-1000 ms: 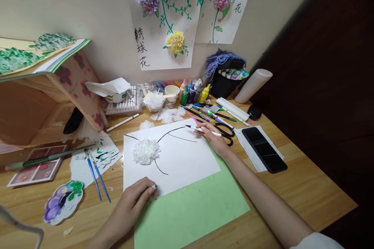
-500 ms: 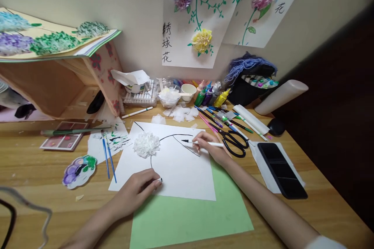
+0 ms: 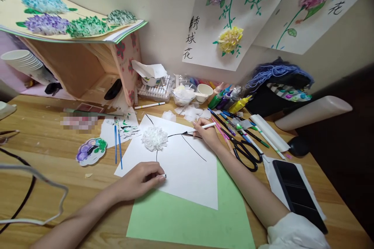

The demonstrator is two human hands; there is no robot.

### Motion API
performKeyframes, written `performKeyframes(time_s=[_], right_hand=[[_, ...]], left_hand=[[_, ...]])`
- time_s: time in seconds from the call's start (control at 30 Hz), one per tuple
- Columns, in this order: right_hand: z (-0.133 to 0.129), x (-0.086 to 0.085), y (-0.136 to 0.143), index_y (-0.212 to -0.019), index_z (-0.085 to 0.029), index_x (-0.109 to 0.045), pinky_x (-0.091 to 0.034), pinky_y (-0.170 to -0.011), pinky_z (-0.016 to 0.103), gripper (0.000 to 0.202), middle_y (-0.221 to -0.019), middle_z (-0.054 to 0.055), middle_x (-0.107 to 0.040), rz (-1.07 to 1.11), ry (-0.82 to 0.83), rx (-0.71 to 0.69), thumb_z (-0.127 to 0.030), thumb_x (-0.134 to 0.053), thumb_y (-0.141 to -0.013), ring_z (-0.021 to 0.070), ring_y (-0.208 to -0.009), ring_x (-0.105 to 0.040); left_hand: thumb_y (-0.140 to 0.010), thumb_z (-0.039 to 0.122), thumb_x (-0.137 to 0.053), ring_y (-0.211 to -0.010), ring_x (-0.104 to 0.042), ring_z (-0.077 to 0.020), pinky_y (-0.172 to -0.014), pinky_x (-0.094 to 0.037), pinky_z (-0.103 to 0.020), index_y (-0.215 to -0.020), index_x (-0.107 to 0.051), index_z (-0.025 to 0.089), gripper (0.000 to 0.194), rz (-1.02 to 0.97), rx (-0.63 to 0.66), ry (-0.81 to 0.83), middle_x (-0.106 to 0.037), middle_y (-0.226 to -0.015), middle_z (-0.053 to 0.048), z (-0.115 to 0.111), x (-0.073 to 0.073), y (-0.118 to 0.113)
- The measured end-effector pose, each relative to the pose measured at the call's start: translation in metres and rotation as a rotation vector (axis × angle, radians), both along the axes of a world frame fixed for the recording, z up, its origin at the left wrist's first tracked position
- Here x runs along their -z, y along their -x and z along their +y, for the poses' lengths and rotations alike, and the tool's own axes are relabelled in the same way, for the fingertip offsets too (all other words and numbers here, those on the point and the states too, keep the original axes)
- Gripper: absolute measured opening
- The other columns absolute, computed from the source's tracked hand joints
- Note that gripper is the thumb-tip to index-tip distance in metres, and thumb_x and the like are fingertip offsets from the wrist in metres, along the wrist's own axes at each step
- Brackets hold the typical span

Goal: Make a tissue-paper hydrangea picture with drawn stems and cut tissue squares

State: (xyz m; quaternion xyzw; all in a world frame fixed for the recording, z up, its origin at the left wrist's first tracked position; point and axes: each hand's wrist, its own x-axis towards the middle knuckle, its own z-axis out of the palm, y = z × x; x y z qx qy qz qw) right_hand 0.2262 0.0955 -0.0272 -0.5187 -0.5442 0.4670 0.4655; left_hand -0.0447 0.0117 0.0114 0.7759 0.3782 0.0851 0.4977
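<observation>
My right hand [image 3: 205,131] holds a white marker [image 3: 198,128], its black tip on the curved line drawn on the white paper [image 3: 184,171]. A white ruffled paper flower [image 3: 154,138] is on the sheet's upper left, with black lines beside it. My left hand [image 3: 149,179] rests on the lower left of the sheet, fingers closed round a small white pen cap [image 3: 164,176] with a dark end. Beneath the white sheet lies green paper [image 3: 187,221].
Black scissors [image 3: 248,151], pens and a black paint case [image 3: 299,192] lie to the right. Paint bottles [image 3: 239,104] and a paper cup [image 3: 205,92] stand near the wall. Two blue brushes [image 3: 118,144] and a painted palette [image 3: 91,151] are at left.
The view has shifted, with the desk things turned in it. My right hand has moved the marker tip from below the right-hand line up to the curved line's end. My left hand keeps its hold.
</observation>
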Motion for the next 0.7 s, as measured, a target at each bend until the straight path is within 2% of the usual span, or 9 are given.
performKeyframes(time_s=[0.27, 0.43, 0.7], right_hand=[[0.0002, 0.0021, -0.0033, -0.056, -0.02, -0.043, -0.032, -0.043, 0.021, 0.037, -0.046, -0.003, -0.053, -0.019, -0.009, -0.032, -0.044, -0.059, -0.079, 0.0102, -0.043, -0.046], [0.0004, 0.0003, -0.0047, -0.055, -0.02, -0.044, -0.037, -0.047, 0.022, 0.038, -0.047, -0.003, -0.055, -0.057, -0.036, -0.021, -0.045, -0.06, -0.078, 0.0109, -0.045, -0.05], [-0.0005, -0.0031, -0.0062, -0.056, -0.02, -0.044, -0.037, -0.046, 0.021, 0.035, -0.048, -0.004, -0.053, -0.019, -0.002, -0.058, -0.042, -0.063, -0.077, 0.0109, -0.046, -0.052]], left_hand=[[-0.09, 0.036, -0.042, -0.065, -0.046, -0.008, -0.06, -0.034, -0.019, -0.082, -0.059, 0.017, 0.027, -0.006, 0.007, -0.005, -0.054, -0.074, 0.001, 0.0012, -0.0006, 0.0], [-0.09, 0.037, -0.042, -0.066, -0.046, -0.0081, -0.061, -0.034, -0.019, -0.084, -0.059, 0.017, 0.027, -0.013, 0.017, -0.025, -0.053, -0.074, 0.002, 0.0006, 0.0006, 0.001], [-0.09, 0.038, -0.042, -0.066, -0.046, -0.0084, -0.061, -0.035, -0.019, -0.083, -0.059, 0.017, 0.027, -0.013, 0.021, -0.029, -0.054, -0.074, 0.001, 0.0014, 0.0008, 0.0007]])
